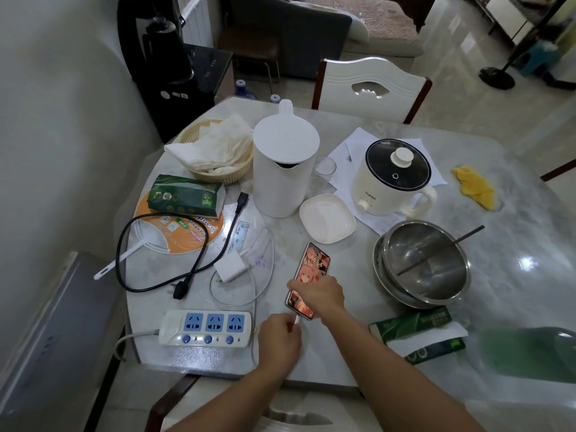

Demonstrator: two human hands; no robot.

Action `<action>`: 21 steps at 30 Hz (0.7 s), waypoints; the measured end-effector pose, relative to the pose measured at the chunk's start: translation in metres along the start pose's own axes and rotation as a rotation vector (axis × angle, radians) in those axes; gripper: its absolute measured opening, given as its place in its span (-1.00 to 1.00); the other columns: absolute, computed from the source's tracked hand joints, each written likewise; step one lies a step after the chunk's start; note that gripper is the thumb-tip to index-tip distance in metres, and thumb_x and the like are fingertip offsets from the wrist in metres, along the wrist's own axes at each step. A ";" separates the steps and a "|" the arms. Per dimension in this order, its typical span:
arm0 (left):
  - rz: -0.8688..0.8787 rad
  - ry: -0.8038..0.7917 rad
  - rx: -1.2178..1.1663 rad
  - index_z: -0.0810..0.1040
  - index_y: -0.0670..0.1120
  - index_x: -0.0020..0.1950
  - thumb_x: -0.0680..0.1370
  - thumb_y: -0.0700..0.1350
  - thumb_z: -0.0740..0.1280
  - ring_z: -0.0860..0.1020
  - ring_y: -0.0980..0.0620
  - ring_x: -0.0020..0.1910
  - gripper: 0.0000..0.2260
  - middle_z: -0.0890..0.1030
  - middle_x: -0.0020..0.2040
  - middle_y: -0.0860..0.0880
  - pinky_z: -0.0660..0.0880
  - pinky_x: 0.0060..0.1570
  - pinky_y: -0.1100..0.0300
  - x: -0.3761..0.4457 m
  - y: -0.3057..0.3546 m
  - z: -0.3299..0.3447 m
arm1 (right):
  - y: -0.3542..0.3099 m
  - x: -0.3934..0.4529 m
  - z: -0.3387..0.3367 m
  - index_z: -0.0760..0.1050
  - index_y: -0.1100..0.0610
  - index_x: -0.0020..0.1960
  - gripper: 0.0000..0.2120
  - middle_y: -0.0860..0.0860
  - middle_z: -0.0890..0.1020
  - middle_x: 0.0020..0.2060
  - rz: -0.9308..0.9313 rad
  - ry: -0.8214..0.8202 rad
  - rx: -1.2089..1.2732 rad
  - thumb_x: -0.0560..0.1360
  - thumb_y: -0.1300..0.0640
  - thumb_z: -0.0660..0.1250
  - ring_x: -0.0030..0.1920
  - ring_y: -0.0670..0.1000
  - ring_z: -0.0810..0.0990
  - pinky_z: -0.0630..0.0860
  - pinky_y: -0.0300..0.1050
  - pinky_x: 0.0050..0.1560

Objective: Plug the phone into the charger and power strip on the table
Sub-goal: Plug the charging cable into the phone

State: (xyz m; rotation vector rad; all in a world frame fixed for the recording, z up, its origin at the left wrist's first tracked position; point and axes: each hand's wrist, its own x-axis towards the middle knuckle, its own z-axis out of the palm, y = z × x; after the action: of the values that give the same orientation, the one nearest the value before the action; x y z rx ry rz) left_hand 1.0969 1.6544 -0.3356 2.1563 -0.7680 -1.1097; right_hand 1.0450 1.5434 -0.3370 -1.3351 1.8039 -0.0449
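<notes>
Between both hands, phone meets cable plug.

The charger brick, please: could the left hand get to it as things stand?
Probably yes, once the left hand lets go of the cable plug; the charger brick lies uncovered just beyond it.

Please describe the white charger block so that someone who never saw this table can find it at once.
Start from the tall white kettle at the table's middle and come toward the power strip. The charger block lies between them, beside the looped black cord. It alone is a small white cube trailing a thin white cable.
</notes>
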 end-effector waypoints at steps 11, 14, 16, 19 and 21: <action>-0.085 0.006 -0.177 0.66 -0.06 -0.21 0.52 -0.30 0.30 0.66 -0.02 -0.29 -0.78 0.69 -0.30 -0.08 0.55 -0.24 0.14 0.007 -0.008 -0.001 | -0.002 0.003 0.002 0.53 0.20 0.14 -0.30 0.10 0.62 0.03 0.063 -0.003 0.067 0.15 -0.21 0.48 0.03 0.12 0.62 0.65 0.08 0.03; -0.051 0.022 -0.160 0.69 -0.11 -0.13 0.53 -0.28 0.32 0.65 -0.01 -0.26 -0.83 0.70 -0.28 -0.07 0.57 -0.17 0.11 0.007 -0.007 -0.002 | -0.002 0.003 0.003 0.54 0.20 0.13 -0.31 0.10 0.61 0.04 0.060 0.009 0.063 0.16 -0.22 0.48 0.04 0.12 0.61 0.63 0.07 0.06; -0.055 0.034 -0.172 0.68 -0.08 -0.16 0.53 -0.27 0.32 0.65 0.02 -0.28 -0.82 0.69 -0.30 -0.05 0.56 -0.21 0.13 0.007 -0.006 -0.003 | -0.002 0.003 0.003 0.54 0.20 0.14 -0.30 0.10 0.61 0.05 0.060 0.011 0.067 0.16 -0.22 0.48 0.05 0.12 0.61 0.63 0.07 0.07; -0.079 0.036 -0.216 0.64 -0.01 -0.21 0.54 -0.27 0.33 0.63 0.10 -0.35 -0.79 0.67 -0.34 0.01 0.46 -0.36 0.28 0.007 -0.006 -0.003 | -0.002 0.004 0.003 0.53 0.20 0.15 -0.30 0.10 0.61 0.05 0.065 0.004 0.070 0.17 -0.22 0.48 0.06 0.12 0.61 0.63 0.08 0.07; -0.094 0.031 -0.229 0.66 -0.05 -0.16 0.54 -0.27 0.33 0.62 0.13 -0.37 -0.82 0.68 -0.32 0.01 0.44 -0.37 0.32 0.007 -0.008 -0.002 | -0.002 0.004 0.002 0.53 0.20 0.15 -0.31 0.10 0.61 0.06 0.059 0.000 0.065 0.17 -0.22 0.48 0.06 0.12 0.61 0.63 0.08 0.07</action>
State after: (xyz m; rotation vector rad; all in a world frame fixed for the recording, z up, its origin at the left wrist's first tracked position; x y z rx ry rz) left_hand 1.1040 1.6549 -0.3439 2.0279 -0.5032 -1.1498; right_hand 1.0480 1.5400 -0.3402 -1.2354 1.8258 -0.0713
